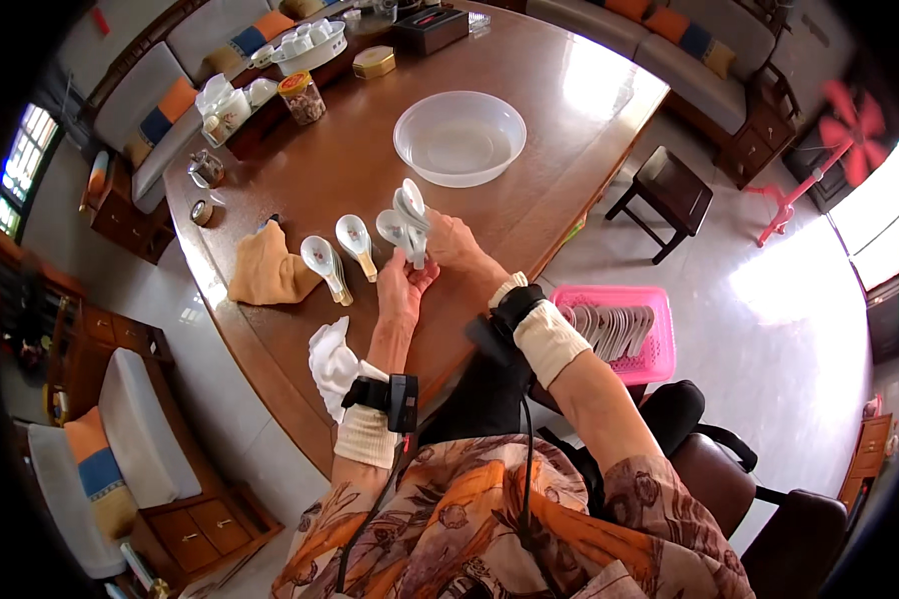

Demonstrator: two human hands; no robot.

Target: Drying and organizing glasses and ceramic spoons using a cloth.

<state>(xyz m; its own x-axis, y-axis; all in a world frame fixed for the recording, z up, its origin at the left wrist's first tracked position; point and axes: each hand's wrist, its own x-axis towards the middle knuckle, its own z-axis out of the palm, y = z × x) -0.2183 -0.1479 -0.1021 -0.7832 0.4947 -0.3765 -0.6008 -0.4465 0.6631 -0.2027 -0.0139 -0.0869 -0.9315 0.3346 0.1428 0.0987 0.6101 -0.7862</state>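
Note:
Several white soup spoons [410,207] are gathered between my two hands, bowls up and away from me, over the table. My right hand [456,246] closes round them from the right side. My left hand [402,297] is closed at the lower ends of their handles, its fingertips partly hidden behind them. To the left lie two more groups of spoons, one nearer stack [322,258] and one stack [354,237] close to my hands, with tan handles toward me. Beside them sits a crumpled tan cloth [270,266].
A translucent plastic basin [459,140] stands beyond my hands on the wooden table [340,160]. A pink basket [659,344] holding many spoons is at my right, below table height. A white cloth [331,356] lies by my left forearm. Jars and a teapot set occupy the far left.

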